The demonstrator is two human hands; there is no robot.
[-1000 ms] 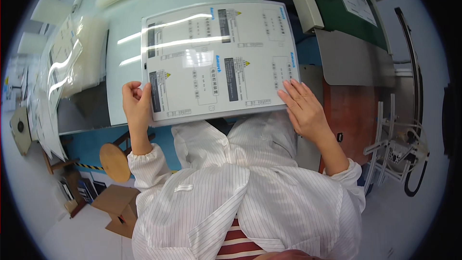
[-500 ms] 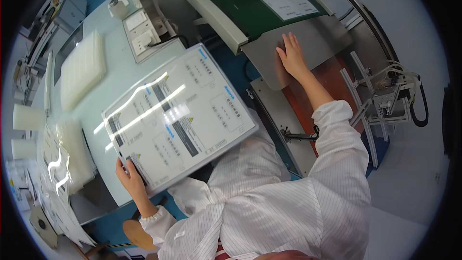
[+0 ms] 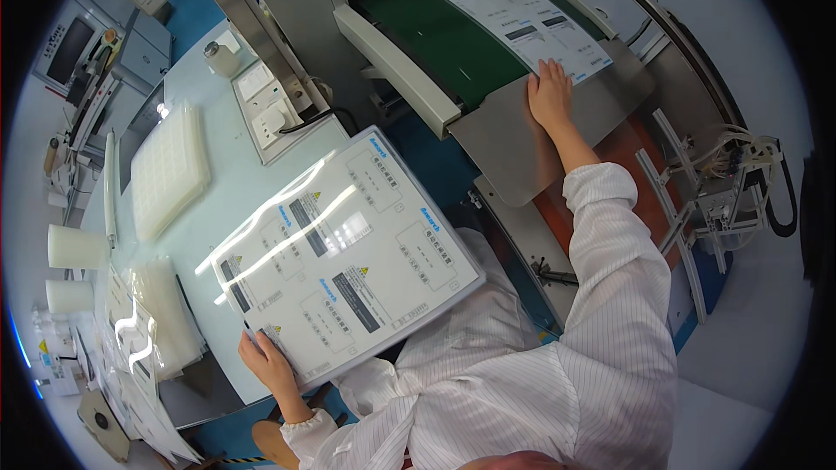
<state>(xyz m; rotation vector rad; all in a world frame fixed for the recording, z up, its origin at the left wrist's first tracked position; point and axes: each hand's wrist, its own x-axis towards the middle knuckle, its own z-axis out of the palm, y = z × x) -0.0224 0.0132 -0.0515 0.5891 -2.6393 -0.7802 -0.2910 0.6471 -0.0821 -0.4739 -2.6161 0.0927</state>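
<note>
The right hand [image 3: 552, 101], fingers slightly spread, touches the nearer sheet [image 3: 528, 24], mostly on the green belt [image 3: 418, 30], apparently collecting it; lifting needs an edge grip. Whether the left hand [image 3: 272, 370] pinches the pile [image 3: 353, 252], I cannot tell.

Big sheet [image 3: 345, 259] has blue lettering [image 3: 431, 219], dark text panels [image 3: 355, 303], yellow warning triangles [image 3: 364, 271]; print on conveyor sheets [image 3: 522, 19] is too tiny tbh.

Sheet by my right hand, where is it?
Head view, upper right: the sheet lies on the green belt, its near end over the grey plate by your right hand.
</note>
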